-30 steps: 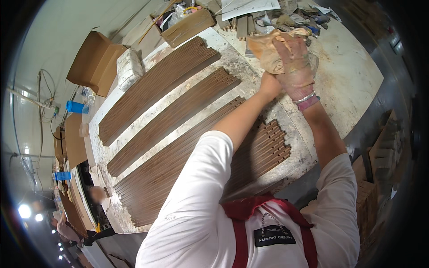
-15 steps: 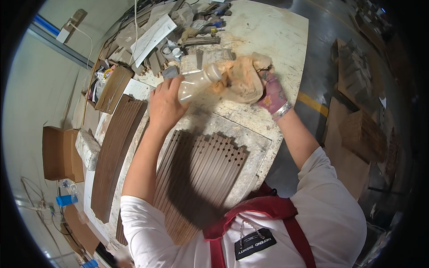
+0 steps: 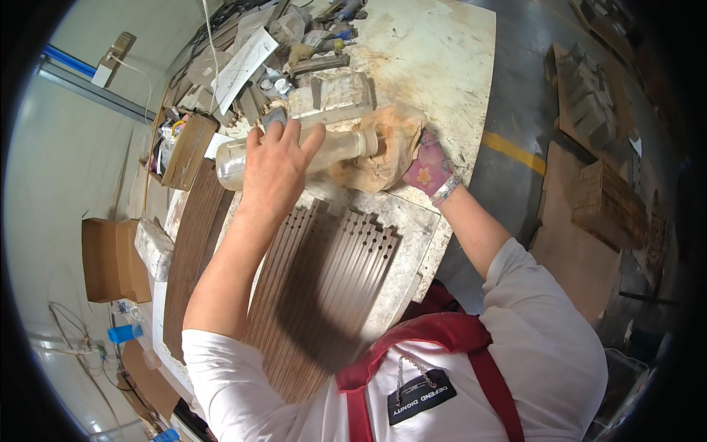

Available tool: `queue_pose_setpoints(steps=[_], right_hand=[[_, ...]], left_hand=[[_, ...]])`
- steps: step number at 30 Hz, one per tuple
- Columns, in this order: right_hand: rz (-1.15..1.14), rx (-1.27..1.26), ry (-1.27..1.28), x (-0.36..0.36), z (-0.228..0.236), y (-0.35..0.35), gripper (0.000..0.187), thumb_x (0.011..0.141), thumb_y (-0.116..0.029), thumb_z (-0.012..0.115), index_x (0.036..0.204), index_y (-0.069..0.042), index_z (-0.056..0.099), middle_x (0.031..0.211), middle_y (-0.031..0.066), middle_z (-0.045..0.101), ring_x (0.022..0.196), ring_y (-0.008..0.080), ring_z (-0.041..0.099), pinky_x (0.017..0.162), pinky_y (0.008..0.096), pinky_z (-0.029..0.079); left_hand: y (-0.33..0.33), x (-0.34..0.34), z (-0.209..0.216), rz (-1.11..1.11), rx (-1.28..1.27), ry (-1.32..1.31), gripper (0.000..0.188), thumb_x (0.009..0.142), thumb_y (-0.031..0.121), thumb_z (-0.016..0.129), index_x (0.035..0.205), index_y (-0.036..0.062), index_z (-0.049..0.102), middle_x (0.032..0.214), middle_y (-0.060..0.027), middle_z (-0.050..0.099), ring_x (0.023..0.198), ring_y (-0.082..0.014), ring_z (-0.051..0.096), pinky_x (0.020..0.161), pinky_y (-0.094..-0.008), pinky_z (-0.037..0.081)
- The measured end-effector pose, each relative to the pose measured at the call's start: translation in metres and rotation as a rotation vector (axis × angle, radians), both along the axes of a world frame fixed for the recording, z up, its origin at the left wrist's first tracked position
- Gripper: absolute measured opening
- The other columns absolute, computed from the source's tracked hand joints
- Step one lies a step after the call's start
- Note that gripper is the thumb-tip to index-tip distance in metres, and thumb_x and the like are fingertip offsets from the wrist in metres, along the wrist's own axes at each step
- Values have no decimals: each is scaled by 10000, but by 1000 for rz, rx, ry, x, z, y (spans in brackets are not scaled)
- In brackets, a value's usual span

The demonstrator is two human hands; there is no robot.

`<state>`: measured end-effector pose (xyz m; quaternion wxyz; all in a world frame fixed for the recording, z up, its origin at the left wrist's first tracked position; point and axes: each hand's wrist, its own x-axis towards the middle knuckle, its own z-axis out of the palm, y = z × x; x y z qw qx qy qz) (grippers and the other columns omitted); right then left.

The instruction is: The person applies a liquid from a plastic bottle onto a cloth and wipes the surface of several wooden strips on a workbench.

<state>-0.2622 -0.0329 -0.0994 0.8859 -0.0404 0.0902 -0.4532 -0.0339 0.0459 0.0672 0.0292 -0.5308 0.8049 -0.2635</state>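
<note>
A clear plastic bottle lies almost level over the worktable, with my left hand closed around its body from above. Its neck points right, and the mouth meets a crumpled, orange-stained plastic bag. The bag's far edge is gripped by my right hand, which wears a pink glove with a flower print. Part of the bottle's mouth is hidden by the bag's folds. Whether anything is flowing from the bottle I cannot make out. Below my hands, a row of brown grooved strips with dark holes at their far ends lies on the table.
A dusty, translucent block-shaped container stands just beyond the bottle. Tools and scraps crowd the far left of the table. More brown strips are stacked left, beside an open cardboard box. Cartons stand on the floor at right.
My left hand has tilted the bottle closer to level and brought its mouth to the bag. The bag and my right hand have shifted slightly left and nearer.
</note>
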Motion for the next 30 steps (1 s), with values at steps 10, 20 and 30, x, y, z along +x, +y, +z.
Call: queue_pose_setpoints(steps=[10, 20, 30], right_hand=[[61, -161, -155, -2, -28, -4, 426, 1050, -315, 338, 1381, -82, 469, 1408, 114, 488, 1272, 280, 487, 1090, 438, 402], [16, 27, 58, -1, -21, -1, 459, 1051, -382, 324, 1365, -90, 486, 1343, 108, 548, 1206, 271, 545, 1072, 430, 420], [-5, -286, -26, -4, -30, -6, 449, 1028, -298, 403, 1421, -81, 412, 1458, 100, 429, 1345, 263, 407, 1146, 428, 326]], left_hand=[[-4, 6, -2, 17, 34, -132, 529, 744, 25, 605, 1240, 200, 555, 984, -53, 557, 954, -236, 560, 861, -462, 439], [-6, 11, -17, -8, 86, -91, 489, 745, 24, 622, 1202, 188, 568, 982, -60, 561, 946, -251, 570, 852, -457, 437], [-80, 20, -104, 81, -78, 821, 644, 674, 136, 837, 1236, 107, 524, 1154, -108, 588, 1081, -301, 579, 909, -437, 472]])
